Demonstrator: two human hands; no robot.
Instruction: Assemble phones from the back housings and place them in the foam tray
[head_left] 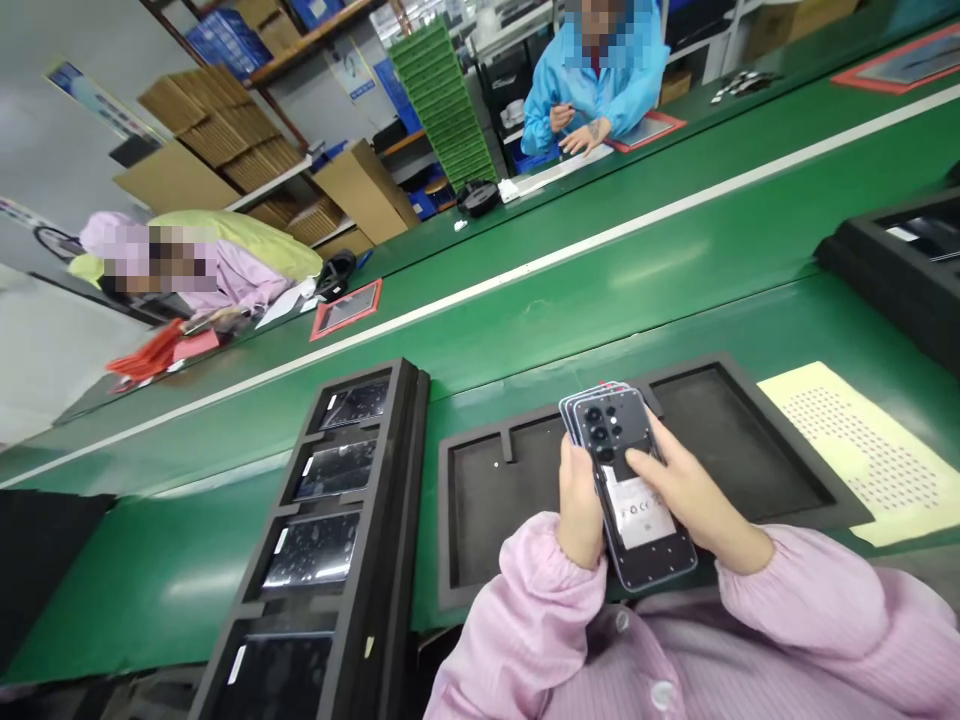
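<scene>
A small stack of smartphones (652, 560) is held upright, tilted a little, between both my hands. The front one shows its dark back, with camera lenses at the top, a white label in the middle and small pale dots over the surface. My left hand (580, 505) is closed along the stack's left edge. My right hand (694, 495) grips the right edge, its thumb lying across the back near the label. Behind and under the hands lies a black foam tray (446, 540) with wide recesses.
At left stands a pile of black foam trays (375, 560) bearing several dark screens (311, 550). A yellow sheet of small dots (862, 450) lies at right, near another black tray (870, 260). Across the green conveyor table (540, 310), two people work beside red-edged pads (346, 310).
</scene>
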